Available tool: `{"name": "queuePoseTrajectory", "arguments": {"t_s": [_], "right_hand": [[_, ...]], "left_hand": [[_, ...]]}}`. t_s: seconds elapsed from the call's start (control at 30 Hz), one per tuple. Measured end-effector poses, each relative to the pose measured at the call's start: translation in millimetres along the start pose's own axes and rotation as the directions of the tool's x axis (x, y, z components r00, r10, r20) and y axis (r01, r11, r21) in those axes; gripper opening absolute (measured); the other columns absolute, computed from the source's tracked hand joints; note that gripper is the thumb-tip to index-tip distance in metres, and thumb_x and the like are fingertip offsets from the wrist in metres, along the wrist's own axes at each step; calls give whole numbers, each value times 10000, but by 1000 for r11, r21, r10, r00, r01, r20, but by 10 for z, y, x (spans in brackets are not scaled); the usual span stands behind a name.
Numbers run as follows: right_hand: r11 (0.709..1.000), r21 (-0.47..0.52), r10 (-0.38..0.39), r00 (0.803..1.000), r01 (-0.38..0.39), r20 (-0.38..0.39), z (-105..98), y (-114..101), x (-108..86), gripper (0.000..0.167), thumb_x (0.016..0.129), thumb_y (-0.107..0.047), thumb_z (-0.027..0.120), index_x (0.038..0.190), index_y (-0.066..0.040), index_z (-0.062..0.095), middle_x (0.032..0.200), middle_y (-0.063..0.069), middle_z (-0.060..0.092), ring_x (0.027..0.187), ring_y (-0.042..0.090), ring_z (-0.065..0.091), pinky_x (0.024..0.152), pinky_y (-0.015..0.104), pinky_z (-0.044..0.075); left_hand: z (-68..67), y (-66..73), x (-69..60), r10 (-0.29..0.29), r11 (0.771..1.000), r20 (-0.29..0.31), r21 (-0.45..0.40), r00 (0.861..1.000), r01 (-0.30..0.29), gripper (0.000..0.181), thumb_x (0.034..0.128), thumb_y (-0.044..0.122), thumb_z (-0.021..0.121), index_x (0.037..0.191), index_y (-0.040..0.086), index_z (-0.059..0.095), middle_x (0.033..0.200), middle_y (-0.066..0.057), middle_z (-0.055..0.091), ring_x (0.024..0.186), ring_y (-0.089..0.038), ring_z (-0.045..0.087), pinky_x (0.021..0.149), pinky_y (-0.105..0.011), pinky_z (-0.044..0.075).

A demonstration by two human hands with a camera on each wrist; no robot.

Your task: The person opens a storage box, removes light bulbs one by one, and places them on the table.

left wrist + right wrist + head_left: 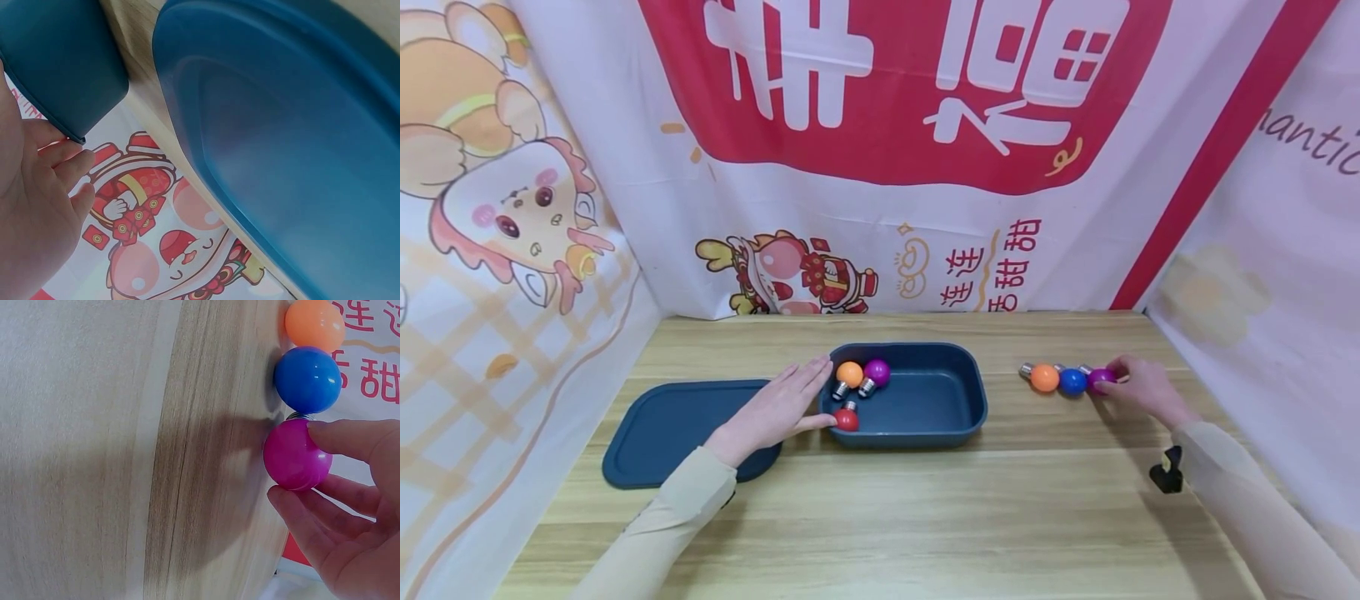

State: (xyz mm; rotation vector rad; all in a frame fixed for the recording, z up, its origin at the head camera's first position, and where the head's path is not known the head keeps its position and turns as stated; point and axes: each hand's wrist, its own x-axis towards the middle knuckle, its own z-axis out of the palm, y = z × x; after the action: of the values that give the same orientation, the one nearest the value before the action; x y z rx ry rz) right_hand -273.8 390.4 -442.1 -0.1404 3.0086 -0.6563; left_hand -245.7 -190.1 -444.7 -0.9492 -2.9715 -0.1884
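Observation:
A dark blue rectangular box holds an orange bulb, a purple bulb and a red bulb at its left end. My left hand touches the left rim of this box, its fingers fairly straight and the thumb spread near the red bulb. On the right of the table, my right hand pinches another purple bulb between thumb and fingers. Beside it lie a blue bulb and an orange bulb in a row.
A matching blue lid lies flat on the wooden table, left of the box and partly under my left forearm. Printed cloth hangs behind the table and at both sides.

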Motion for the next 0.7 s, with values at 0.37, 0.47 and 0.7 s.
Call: {"name": "queuePoseTrajectory", "arguments": {"t_s": [0.37, 0.47, 0.7], "right_hand": [[1000, 3, 26, 999, -26, 35, -16, -16, 10, 434, 931, -261, 677, 1138, 115, 610, 1057, 302, 665, 946, 398, 623, 771, 481, 556], [999, 3, 37, 998, -37, 46, -16, -7, 16, 440, 934, -273, 675, 1141, 110, 611, 1063, 302, 663, 943, 393, 618, 772, 481, 551], [999, 1, 42, 998, -42, 48, -21, -10, -3, 476, 939, -324, 666, 1162, 93, 611, 1100, 295, 665, 979, 400, 626, 791, 490, 555]], "left_hand": [[1, -3, -2, 4, 1000, -5, -8, 1000, -4, 906, 931, 651, 507, 1563, 48, 266, 1654, -113, 239, 1535, -280, 254, 1255, -504, 226], [-1, 1, 2, 2, 1000, -3, -4, 1000, -2, 906, 931, 652, 506, 1564, 52, 263, 1654, -112, 240, 1536, -276, 253, 1259, -497, 215], [0, 1, -3, 10, 1000, -12, 8, 1000, -10, 910, 929, 658, 499, 1557, 36, 282, 1645, -134, 261, 1526, -298, 271, 1248, -516, 234]]}}
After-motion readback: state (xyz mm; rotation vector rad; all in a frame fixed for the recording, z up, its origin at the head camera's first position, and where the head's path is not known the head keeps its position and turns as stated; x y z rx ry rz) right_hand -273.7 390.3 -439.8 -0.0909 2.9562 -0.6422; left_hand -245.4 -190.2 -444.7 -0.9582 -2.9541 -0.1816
